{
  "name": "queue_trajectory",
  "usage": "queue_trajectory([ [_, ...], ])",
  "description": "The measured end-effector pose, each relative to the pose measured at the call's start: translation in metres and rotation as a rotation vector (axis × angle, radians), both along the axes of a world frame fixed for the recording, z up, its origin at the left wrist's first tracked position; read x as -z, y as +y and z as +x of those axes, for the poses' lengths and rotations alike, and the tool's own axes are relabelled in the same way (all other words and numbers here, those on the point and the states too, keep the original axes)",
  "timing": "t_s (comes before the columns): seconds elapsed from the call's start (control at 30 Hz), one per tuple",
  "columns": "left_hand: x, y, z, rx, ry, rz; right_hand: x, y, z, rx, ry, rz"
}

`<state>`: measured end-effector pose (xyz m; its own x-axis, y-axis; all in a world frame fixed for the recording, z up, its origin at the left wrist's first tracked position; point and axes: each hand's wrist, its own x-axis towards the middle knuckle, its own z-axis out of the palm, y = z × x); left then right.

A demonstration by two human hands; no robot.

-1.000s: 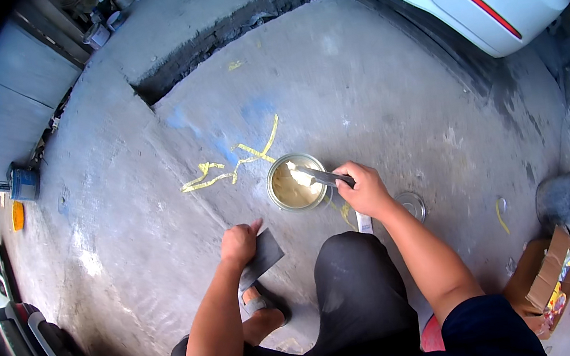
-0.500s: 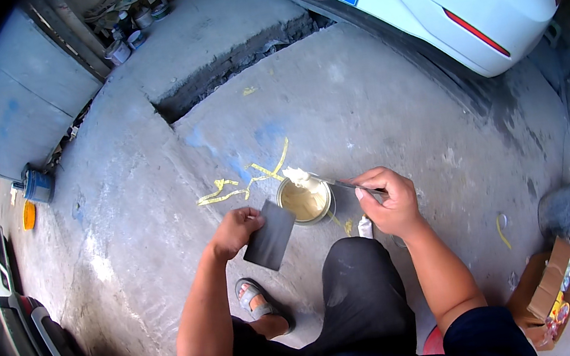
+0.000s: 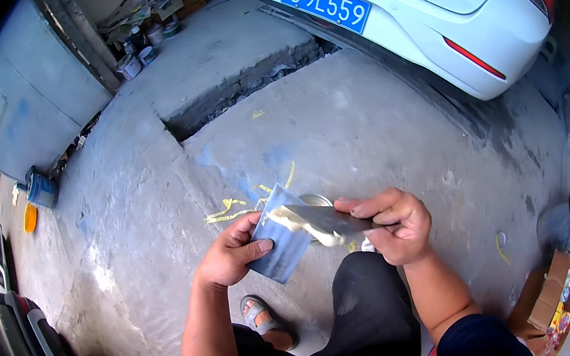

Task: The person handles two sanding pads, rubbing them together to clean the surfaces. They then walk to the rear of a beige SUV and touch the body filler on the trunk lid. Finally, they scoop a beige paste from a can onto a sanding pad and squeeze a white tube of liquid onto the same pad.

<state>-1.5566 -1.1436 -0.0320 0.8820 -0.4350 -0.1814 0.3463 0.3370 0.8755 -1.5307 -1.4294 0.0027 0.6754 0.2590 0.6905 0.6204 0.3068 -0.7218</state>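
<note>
far: bare concrete floor [image 3: 364, 114] open up to white car bumper [image 3: 423, 17] | far-left: step edge [image 3: 242, 88] blocks | under hands: tin [image 3: 318, 201] just behind scraper blade [image 3: 321, 223] | near: bent knee [image 3: 370, 305], sandalled foot [image 3: 266, 321] | right: grey can [image 3: 564, 221], cardboard box [image 3: 547, 301], well apart | left: open floor

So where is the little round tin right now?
In the head view, the round tin sits on the concrete floor, mostly hidden behind the grey board in the left hand, beside the yellow smears.
</note>
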Motion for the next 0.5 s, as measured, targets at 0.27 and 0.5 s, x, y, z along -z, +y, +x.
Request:
queue_trajectory([
  [0.27,-0.016,0.016,-0.011,-0.035,-0.138,-0.062,0.001,0.027,0.005,-0.004,-0.302,-0.152],
  [0.5,-0.037,0.013,-0.02,-0.076,-0.23,0.108,0.006,0.035,0.006,0.123,-0.406,-0.314],
])
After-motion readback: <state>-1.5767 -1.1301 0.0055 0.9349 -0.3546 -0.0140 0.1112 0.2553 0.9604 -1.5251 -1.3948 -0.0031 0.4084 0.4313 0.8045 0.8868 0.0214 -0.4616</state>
